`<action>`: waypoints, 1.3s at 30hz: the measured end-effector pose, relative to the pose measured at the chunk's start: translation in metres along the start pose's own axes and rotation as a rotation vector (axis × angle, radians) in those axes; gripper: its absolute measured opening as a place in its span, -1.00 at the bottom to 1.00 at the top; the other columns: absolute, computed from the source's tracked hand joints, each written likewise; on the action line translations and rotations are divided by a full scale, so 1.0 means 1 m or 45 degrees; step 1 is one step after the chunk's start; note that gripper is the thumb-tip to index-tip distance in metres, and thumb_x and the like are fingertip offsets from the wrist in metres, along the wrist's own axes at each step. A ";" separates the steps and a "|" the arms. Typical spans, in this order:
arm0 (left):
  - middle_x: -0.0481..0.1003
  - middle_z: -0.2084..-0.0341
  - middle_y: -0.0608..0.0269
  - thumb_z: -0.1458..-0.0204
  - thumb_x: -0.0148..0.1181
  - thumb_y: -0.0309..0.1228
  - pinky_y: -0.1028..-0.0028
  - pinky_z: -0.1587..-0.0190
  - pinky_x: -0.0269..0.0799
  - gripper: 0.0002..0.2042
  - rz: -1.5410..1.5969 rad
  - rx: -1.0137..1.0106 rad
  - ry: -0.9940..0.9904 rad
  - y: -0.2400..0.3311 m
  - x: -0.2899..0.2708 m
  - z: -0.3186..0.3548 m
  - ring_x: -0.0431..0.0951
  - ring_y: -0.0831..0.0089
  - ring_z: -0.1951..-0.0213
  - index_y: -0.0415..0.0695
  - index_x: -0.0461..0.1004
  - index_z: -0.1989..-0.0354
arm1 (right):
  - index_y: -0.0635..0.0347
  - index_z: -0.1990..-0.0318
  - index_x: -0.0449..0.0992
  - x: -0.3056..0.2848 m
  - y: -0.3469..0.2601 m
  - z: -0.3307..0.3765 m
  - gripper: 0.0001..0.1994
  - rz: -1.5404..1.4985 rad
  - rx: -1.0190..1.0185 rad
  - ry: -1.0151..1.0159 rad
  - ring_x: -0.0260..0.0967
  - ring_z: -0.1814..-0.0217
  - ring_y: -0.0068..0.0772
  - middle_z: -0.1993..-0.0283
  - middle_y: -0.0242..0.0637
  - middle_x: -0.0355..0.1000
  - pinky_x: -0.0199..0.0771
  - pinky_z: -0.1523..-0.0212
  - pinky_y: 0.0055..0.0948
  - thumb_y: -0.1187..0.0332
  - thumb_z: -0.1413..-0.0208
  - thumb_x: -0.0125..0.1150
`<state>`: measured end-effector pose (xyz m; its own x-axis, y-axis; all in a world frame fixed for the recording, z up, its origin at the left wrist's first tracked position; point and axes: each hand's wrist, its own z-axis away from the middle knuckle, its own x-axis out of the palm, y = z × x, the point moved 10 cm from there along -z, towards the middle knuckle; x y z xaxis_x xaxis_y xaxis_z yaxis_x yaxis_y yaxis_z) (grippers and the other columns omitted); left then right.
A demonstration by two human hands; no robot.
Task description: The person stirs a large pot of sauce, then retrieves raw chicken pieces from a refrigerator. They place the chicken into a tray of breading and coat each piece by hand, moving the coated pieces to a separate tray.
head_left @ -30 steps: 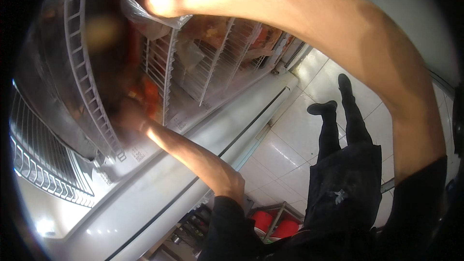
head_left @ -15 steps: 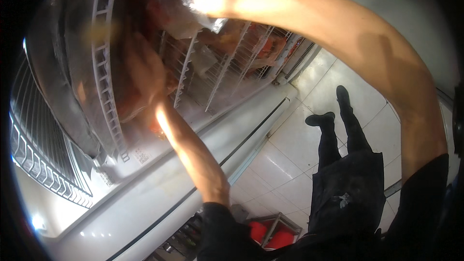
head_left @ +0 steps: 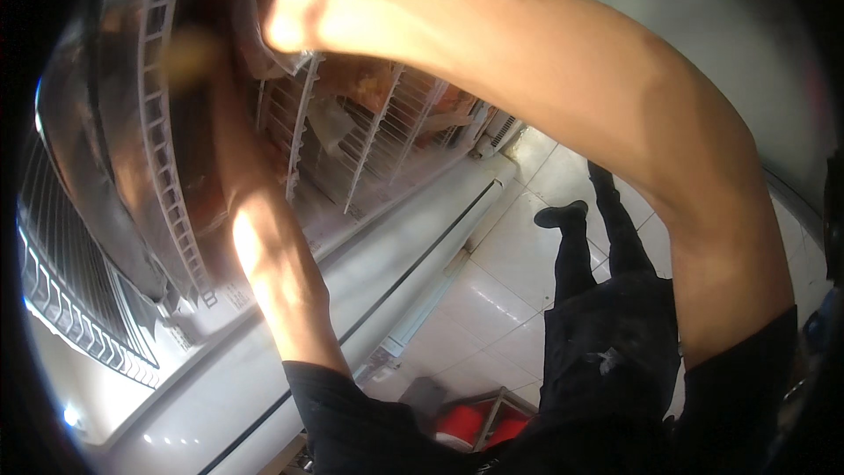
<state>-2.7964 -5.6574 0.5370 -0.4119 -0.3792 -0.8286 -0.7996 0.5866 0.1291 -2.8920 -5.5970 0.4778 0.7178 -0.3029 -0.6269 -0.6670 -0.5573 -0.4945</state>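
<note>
My right arm arches over from the right, and its hand (head_left: pixel 283 22) is inside or behind a clear plastic bag (head_left: pixel 255 44) that wraps the wrist; the fingers are hidden. My left forearm reaches up into the open freezer, where the hand (head_left: pixel 227 88) is dim and blurred beside the white wire divider (head_left: pixel 158 136), below and left of the bag. What the left hand touches cannot be made out. Reddish packed goods (head_left: pixel 369 79) lie among the wire racks to the right of my hands.
The white freezer rim (head_left: pixel 413 237) runs diagonally below my arms. Large dark wrapped packages (head_left: pixel 101 158) lean left of the divider, with a curved wire basket (head_left: pixel 79 325) beyond them. Red items (head_left: pixel 462 427) in a metal frame stand on the tiled floor (head_left: pixel 492 299).
Both arms have moved left and deeper into the freezer. The plastic bag has shifted left with my right hand. My left hand has gone further up, into shadow.
</note>
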 end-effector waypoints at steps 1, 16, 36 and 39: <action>0.52 0.12 -0.01 0.06 0.22 -0.27 0.26 -0.02 0.38 -0.59 0.004 -0.001 -0.007 -0.001 0.000 0.000 0.52 0.09 0.06 -0.17 0.48 0.02 | 0.13 0.35 0.52 0.000 -0.002 -0.002 -0.85 0.004 0.007 -0.013 0.45 0.31 -0.31 0.40 -0.24 0.48 0.46 0.24 -0.41 0.28 -0.02 0.15; 0.53 0.14 -0.01 0.07 0.23 -0.21 0.25 0.01 0.40 -0.57 0.157 -0.074 0.206 -0.036 -0.068 0.104 0.53 0.09 0.08 -0.15 0.49 0.03 | 0.13 0.33 0.53 0.032 -0.051 -0.014 -0.85 0.200 -0.034 -0.221 0.45 0.32 -0.31 0.39 -0.24 0.48 0.46 0.26 -0.40 0.27 -0.02 0.16; 0.55 0.16 -0.02 0.09 0.25 -0.12 0.24 0.05 0.43 -0.54 0.253 -0.286 -0.012 -0.068 -0.064 0.073 0.55 0.10 0.10 -0.14 0.50 0.05 | 0.13 0.31 0.54 0.012 -0.090 -0.024 -0.84 0.304 0.002 -0.256 0.45 0.33 -0.31 0.39 -0.24 0.48 0.47 0.28 -0.39 0.27 -0.02 0.16; 0.55 0.17 -0.02 0.09 0.25 -0.11 0.24 0.05 0.43 -0.54 0.262 -0.314 -0.060 -0.070 -0.056 0.069 0.56 0.10 0.11 -0.13 0.50 0.05 | 0.13 0.31 0.54 0.003 -0.091 -0.024 -0.84 0.266 0.010 -0.223 0.45 0.33 -0.31 0.39 -0.24 0.49 0.47 0.28 -0.38 0.27 -0.02 0.16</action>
<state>-2.6870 -5.6278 0.5364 -0.5598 -0.2338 -0.7949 -0.7858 0.4542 0.4198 -2.8243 -5.5656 0.5360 0.5192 -0.2719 -0.8102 -0.7992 -0.4905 -0.3475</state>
